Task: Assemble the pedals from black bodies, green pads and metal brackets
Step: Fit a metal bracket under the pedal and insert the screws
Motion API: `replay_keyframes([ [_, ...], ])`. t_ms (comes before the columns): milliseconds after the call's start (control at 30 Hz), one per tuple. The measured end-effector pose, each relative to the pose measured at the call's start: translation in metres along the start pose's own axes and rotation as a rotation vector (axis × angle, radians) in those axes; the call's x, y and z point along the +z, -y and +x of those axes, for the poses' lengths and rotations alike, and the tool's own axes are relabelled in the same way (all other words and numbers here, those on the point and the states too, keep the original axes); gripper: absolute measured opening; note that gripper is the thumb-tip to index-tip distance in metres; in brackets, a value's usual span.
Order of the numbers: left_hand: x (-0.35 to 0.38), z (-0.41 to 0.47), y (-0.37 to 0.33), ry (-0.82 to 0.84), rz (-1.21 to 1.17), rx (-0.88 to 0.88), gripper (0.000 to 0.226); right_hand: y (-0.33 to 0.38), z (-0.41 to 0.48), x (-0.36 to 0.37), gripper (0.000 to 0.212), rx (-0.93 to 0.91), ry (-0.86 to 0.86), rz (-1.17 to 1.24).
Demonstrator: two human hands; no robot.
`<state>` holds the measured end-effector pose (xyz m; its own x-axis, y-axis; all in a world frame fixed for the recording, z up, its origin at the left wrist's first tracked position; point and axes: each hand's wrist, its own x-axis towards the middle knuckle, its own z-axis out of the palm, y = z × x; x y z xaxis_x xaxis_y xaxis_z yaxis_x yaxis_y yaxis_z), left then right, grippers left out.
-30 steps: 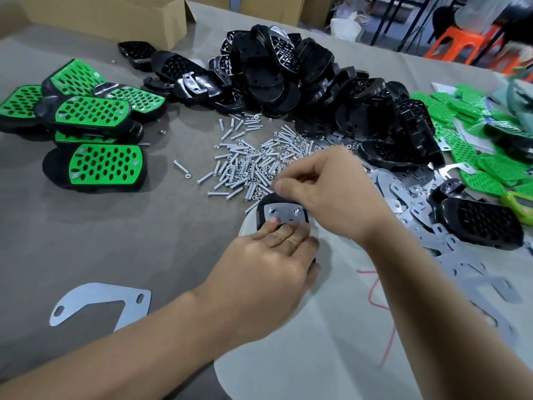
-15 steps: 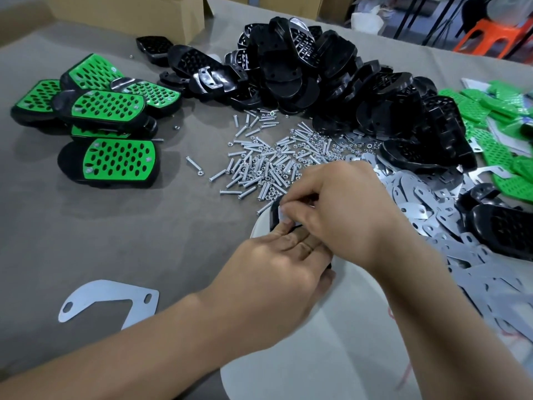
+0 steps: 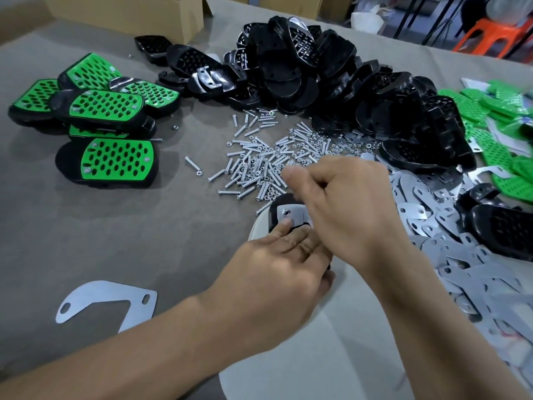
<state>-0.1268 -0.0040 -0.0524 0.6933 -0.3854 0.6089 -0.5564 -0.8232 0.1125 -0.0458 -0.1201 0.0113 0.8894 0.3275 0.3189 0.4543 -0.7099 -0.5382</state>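
A black pedal body (image 3: 275,205) lies on a white round stand (image 3: 257,230) at the centre, with a metal bracket (image 3: 294,216) on top and a nut on a screw in the bracket's left hole. My left hand (image 3: 277,272) holds the body, fingers laid flat over it and thumb round its near end. My right hand (image 3: 343,209) hovers just above the bracket with fingers curled and thumb pressed to forefinger; what it pinches, if anything, is hidden. Screws and nuts (image 3: 259,166) lie scattered just beyond.
Several finished green-topped pedals (image 3: 106,108) sit at the left. A heap of black bodies (image 3: 317,67) fills the back, green pads (image 3: 496,111) the right, loose brackets (image 3: 432,226) the near right. One bracket (image 3: 106,298) lies near left. A cardboard box (image 3: 129,13) stands behind.
My right hand has lifted off the bracket and drawn slightly back, uncovering the bracket's left hole with its nut. My left hand keeps its hold on the pedal body.
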Motion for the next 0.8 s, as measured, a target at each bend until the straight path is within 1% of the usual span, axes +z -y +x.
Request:
replay_keyframes([
  [67,-0.001,0.001,0.000,0.009,0.014,-0.006,0.026,-0.006,0.001,-0.002,0.050,0.064,0.070,0.194],
  [133,-0.001,0.001,0.000,0.017,0.011,-0.009,0.028,-0.009,-0.001,-0.004,0.036,0.084,0.169,0.283],
  [200,-0.001,0.001,0.000,0.020,-0.001,-0.010,0.028,-0.012,-0.003,-0.003,0.023,0.077,0.202,0.271],
  [267,-0.001,0.001,0.000,0.020,-0.011,-0.012,0.025,-0.014,-0.004,-0.002,0.014,0.092,0.181,0.262],
  [367,-0.003,0.002,0.000,0.032,-0.022,-0.016,0.024,-0.018,-0.003,0.000,0.018,0.128,0.152,0.244],
  [467,-0.005,0.003,0.000,0.055,-0.038,-0.020,0.024,-0.020,0.005,0.004,0.021,0.137,0.112,0.170],
  [533,-0.006,0.003,0.001,0.067,-0.057,-0.027,0.023,-0.018,0.015,0.006,0.022,0.127,0.129,0.084],
  [600,-0.007,0.002,0.002,0.070,-0.064,-0.025,0.024,-0.012,0.029,0.005,0.022,0.085,0.200,-0.019],
  [667,-0.005,0.002,0.001,0.067,-0.068,-0.019,0.025,-0.003,0.044,0.004,0.021,0.040,0.320,-0.134],
  [733,-0.004,0.002,0.000,0.073,-0.056,-0.024,0.026,0.008,0.056,0.005,0.013,0.014,0.419,-0.237],
  [800,-0.001,0.000,0.001,0.063,-0.029,-0.022,0.024,0.019,0.063,0.006,0.006,-0.018,0.436,-0.296],
])
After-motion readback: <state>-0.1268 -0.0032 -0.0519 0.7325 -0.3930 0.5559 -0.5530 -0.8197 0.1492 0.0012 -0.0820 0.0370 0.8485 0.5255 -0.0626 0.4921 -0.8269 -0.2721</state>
